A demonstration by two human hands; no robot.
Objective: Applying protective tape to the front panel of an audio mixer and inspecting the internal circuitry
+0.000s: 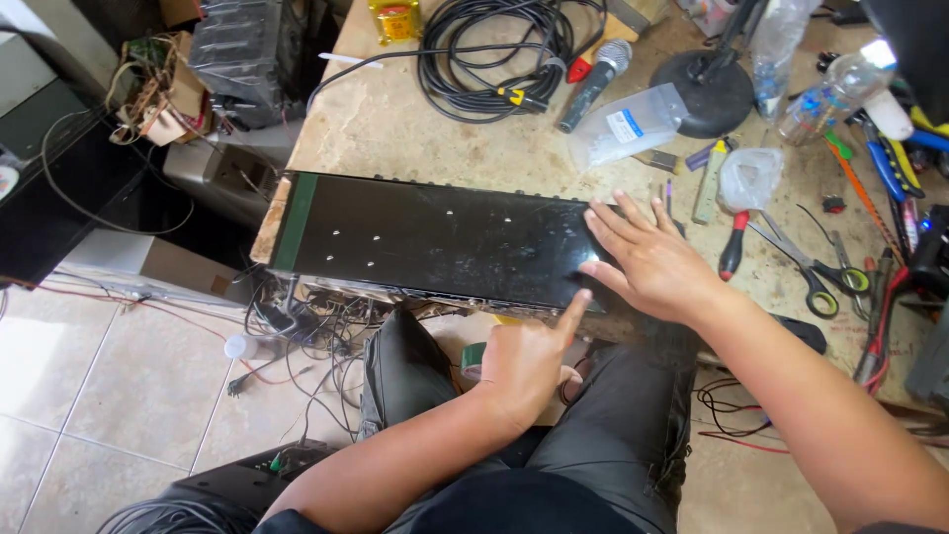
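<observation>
Partly covered, the black case [425, 237] lies under the flat right hand [647, 259]; the left hand [524, 361] points, seemingly touching.

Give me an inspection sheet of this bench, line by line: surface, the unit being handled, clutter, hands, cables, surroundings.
Surface: worn pale stone bench.
Job's things: long black equipment case lying flat along the bench's near edge.
Clutter: microphone, scissors, red-handled screwdriver, plastic bottles.
Hands: right hand flat on the case's right end; left hand with forefinger touching its front edge.
Cables: coiled black cable on bench; loose wires under it.
Surroundings: tiled floor.
</observation>
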